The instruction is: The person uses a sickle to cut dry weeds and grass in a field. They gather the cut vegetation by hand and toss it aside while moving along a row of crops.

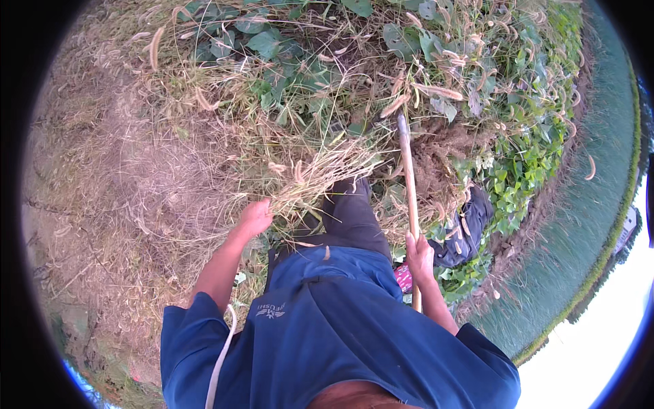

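My left hand [256, 218] is closed around a bundle of cut, dry grass stalks [327, 174], which fans out to the upper right across my trouser leg. In my right hand [420, 255] is a long wooden handle [409, 174], running up and away from beside my body. Its dark far end reaches the grass and loose brown soil, where a tool head, if there is one, is hidden by grass. Foxtail seed heads [396, 105] hang over that far end.
Broad-leaved plants [265, 43] grow among the grass ahead. Dry grass [153, 168] covers the ground at left. A dark cloth item [467, 227] lies on the vines [516, 174] at right, near a pink patterned item [403, 278]. Beyond a soil strip stands a green crop field [587, 214].
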`<state>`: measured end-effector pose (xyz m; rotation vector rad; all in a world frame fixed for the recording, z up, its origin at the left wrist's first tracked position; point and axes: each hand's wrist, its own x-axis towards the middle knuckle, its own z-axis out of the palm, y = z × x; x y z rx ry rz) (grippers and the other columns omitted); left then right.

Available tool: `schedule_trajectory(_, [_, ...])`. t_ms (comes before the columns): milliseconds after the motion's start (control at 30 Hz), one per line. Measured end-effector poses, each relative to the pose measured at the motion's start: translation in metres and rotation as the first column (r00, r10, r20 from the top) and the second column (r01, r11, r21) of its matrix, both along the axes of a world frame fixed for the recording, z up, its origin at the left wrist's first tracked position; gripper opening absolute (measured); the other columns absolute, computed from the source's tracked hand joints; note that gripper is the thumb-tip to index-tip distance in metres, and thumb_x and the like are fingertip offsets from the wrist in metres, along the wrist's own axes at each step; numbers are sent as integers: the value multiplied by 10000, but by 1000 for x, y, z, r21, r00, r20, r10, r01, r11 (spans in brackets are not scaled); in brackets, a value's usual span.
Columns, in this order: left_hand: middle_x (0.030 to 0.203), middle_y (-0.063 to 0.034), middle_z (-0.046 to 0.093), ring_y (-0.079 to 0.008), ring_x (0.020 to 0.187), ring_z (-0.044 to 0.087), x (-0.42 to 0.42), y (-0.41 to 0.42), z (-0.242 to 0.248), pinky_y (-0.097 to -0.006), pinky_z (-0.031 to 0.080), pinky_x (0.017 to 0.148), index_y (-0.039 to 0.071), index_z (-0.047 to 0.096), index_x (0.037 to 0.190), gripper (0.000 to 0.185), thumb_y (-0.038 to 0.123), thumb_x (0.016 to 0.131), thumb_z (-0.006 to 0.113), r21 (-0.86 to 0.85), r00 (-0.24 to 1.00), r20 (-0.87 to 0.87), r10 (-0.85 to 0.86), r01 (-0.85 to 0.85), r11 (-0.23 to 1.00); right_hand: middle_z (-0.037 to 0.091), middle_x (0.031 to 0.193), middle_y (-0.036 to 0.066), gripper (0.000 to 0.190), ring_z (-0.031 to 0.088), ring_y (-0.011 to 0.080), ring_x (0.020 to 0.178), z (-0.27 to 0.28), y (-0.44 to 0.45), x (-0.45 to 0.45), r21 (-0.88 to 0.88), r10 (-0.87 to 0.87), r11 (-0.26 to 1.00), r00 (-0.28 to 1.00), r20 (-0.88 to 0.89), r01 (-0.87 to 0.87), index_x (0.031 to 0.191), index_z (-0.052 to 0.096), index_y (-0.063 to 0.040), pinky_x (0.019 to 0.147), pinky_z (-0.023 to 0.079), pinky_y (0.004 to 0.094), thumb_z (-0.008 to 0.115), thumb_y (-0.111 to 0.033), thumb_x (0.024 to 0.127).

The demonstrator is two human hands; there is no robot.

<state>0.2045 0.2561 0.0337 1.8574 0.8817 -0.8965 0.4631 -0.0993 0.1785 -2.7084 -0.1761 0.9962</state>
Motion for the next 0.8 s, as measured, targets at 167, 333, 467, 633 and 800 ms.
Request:
schedule_trajectory(167, [971,-270,662,-417,923,645,-122,-12,39,-466,502,846,0,580,1198,399,138,824,584,172,972,32,231,-233,957,581,632,219,465,623,391,603,4,41,-4,116,78,989,991,108,-90,829,520,10,571,458,484,527,-424,997])
schedule_trajectory(333, [943,-262,664,-390,874,646,-210,-50,81,-446,490,808,-28,587,1135,364,164,830,636,78,793,3,609,-607,791,432,552,-11,427,432,76,460,2,68,-14,388,-193,893,974,-121,225,772,479,-58,415,358,293,552,-410,1002])
schedule_trajectory(467, [888,-247,667,-334,801,627,-310,-127,59,-427,468,753,-30,620,1032,270,155,837,640,265,713,85,696,-690,674,418,550,-32,422,421,65,434,-14,71,-25,405,-196,863,939,-284,303,753,452,-95,387,341,259,564,-425,992])
schedule_trajectory(633, [824,-196,676,-285,718,610,-320,-170,108,-408,466,710,-24,648,1011,233,144,850,631,203,439,81,895,-886,416,430,559,-29,434,439,76,426,-16,79,-47,372,-111,900,946,-306,226,756,443,-107,372,365,253,565,-458,980])
schedule_trajectory(800, [741,-106,630,-190,682,546,-358,-204,80,-372,444,637,-41,649,1023,231,82,843,573,257,464,171,869,-873,415,463,584,-18,447,452,77,440,-20,83,-62,327,-41,934,953,-302,143,771,462,-93,385,381,255,572,-477,970])
